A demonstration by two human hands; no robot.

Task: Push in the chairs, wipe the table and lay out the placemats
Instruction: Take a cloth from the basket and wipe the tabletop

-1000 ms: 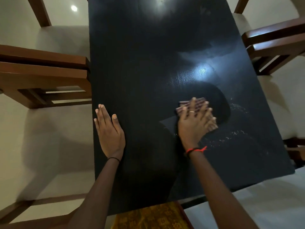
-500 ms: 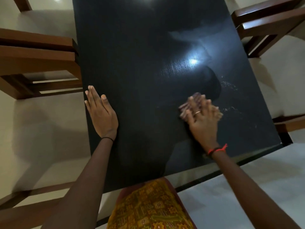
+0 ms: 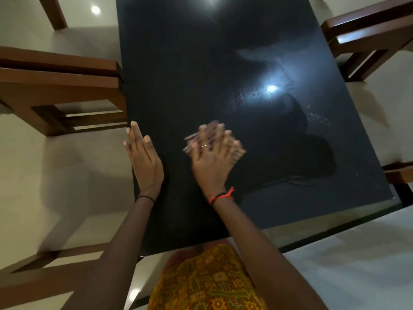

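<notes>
one glossy black table [image 3: 201, 74] between wooden chairs [image 3: 60, 86] on pale floor [image 3: 89, 21]

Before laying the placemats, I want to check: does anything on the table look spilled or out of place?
Yes. Pale specks, perhaps droplets or crumbs, lie on the dark table near its right edge, to the right of the cloth under the right hand. That patch looks not yet wiped. Nothing else stands out.

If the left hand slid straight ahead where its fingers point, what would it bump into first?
Probably the brown wooden chair beside the table, just beyond the left hand; depth is unclear.
</notes>
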